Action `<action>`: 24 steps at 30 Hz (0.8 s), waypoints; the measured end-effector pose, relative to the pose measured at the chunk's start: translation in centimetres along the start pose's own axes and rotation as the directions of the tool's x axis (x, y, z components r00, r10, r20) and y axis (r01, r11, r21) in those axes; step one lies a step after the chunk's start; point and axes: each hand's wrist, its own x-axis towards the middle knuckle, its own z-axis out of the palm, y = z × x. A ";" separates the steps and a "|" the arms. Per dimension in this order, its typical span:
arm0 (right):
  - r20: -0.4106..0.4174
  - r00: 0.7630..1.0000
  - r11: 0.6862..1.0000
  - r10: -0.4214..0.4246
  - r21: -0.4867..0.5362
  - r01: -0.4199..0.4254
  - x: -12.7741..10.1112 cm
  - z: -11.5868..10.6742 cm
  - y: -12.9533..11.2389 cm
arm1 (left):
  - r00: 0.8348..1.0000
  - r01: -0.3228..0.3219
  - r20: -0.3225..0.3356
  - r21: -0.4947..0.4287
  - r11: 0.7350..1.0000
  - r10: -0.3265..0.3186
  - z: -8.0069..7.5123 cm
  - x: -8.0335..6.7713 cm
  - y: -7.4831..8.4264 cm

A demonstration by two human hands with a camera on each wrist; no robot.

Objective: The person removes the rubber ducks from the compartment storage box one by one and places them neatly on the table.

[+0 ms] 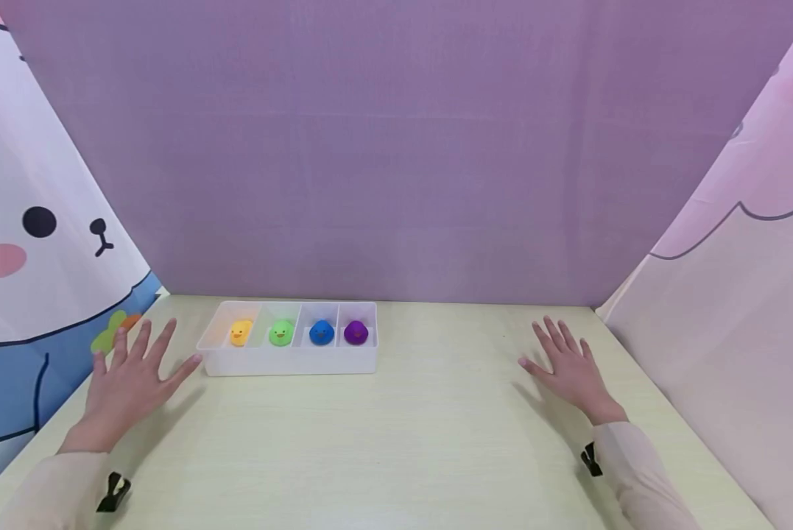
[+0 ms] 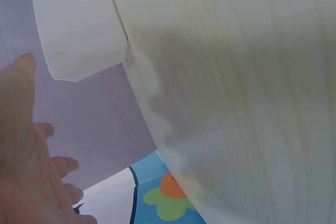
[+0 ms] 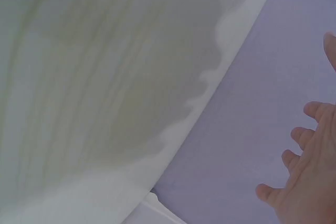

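My left hand (image 1: 129, 383) hovers over the table's left side with its fingers spread, holding nothing. Its thumb tip is close to the left end of a white divided box (image 1: 290, 362). In the box's compartments, from left to right, sit a yellow duck (image 1: 240, 333), a green duck (image 1: 280, 333), a blue duck (image 1: 322, 333) and a purple duck (image 1: 356, 333), one in each. Over on the right, my right hand (image 1: 571, 370) is held above the table, fingers extended and thumb apart, with nothing in it. The left wrist view shows the box's side (image 2: 79, 24) beyond the thumb.
The pale wood-grain table (image 1: 396, 449) ends at a purple cloth wall (image 1: 396, 162). Cartoon-printed cloths hang at the left (image 1: 58, 184) and right (image 1: 734, 294). Black clips (image 1: 114, 493) are visible near both sleeves.
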 end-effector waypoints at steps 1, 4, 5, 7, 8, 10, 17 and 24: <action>-0.002 1.000 1.000 -0.004 0.000 0.004 0.1 0.1 -0.1 | 1.000 0.000 -0.002 0.001 1.000 0.000 0.0 0.0 0.1; -0.007 1.000 1.000 -0.016 -0.001 0.016 0.3 0.3 -0.4 | 1.000 0.000 -0.008 -0.002 1.000 0.000 0.0 0.1 0.2; -0.008 1.000 1.000 -0.020 -0.002 0.020 0.3 0.4 -0.5 | 1.000 -0.001 -0.011 -0.003 1.000 0.001 0.0 0.2 0.2; -0.009 1.000 1.000 -0.029 -0.002 0.029 0.5 0.5 -0.7 | 1.000 -0.006 -0.018 -0.004 1.000 0.005 0.0 0.2 0.3; -0.010 0.999 0.999 -0.034 -0.004 0.034 0.6 0.5 -0.9 | 1.000 -0.008 -0.021 -0.007 1.000 0.008 0.0 0.3 0.4; -0.011 0.999 0.999 -0.046 -0.004 0.046 0.7 0.6 -1.2 | 1.000 -0.014 -0.029 -0.015 1.000 0.013 0.0 0.3 0.5; -0.044 0.993 0.994 -0.105 0.006 0.106 1.2 1.0 -2.4 | 0.999 -0.022 -0.036 -0.032 0.999 0.021 -0.1 0.5 0.9; -0.084 0.982 0.985 -0.167 0.023 0.170 1.8 1.4 -3.7 | 0.997 -0.043 -0.060 -0.031 0.999 0.041 -0.1 1.0 1.5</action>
